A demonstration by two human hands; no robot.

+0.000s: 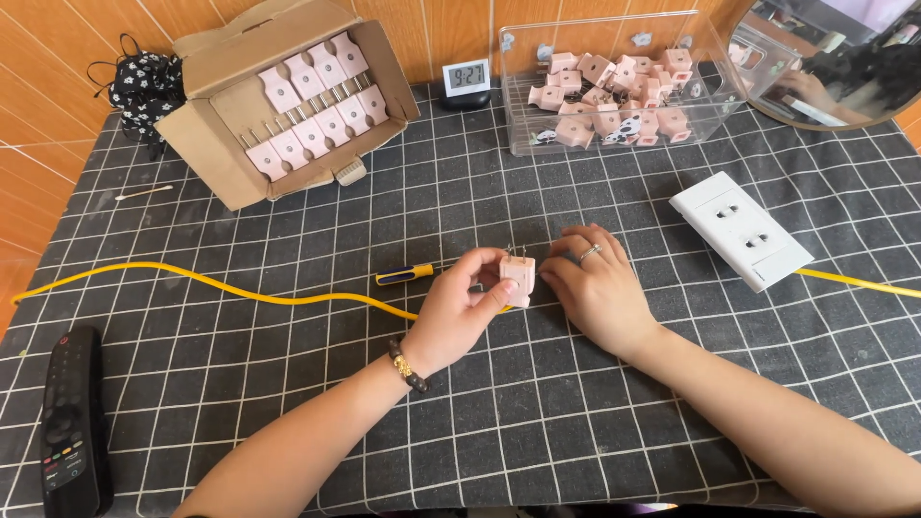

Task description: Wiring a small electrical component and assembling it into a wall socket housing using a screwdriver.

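Up at the far left, an open cardboard box (288, 105) lies tipped toward the person, and pale pink plugs (312, 110) sit inside it in neat rows with their metal prongs showing. To the right of it a clear plastic bin (614, 82) holds a loose heap of the same pink plugs (614, 96), piled every which way. Between the two stands a small digital clock (467, 79). The surface (537, 403) is covered by a dark cloth with a white grid, and orange-brown tiled wall rises behind it; a round mirror (835, 58) leans in the far right corner and a black-and-white patterned pouch (146, 86) sits at the far left. A yellow cable (192, 280) snakes across the cloth from the left edge toward the hands, and another stretch of it shows beyond a white double socket plate (741, 230) on the right. A black remote control (69, 427) lies at the near left, a cotton swab (144, 193) near the box, and a screwdriver with a yellow and blue handle (405, 275) just left of the hands. At the middle, the left hand (456, 312) has its fingers closed round a pink plug (516, 278), thumb over the top, holding it just above the cloth. The plug stands roughly upright, long axis vertical, prongs pointing up and away. The right hand (597, 288) rests beside it, fingers curled and touching the plug's right side.
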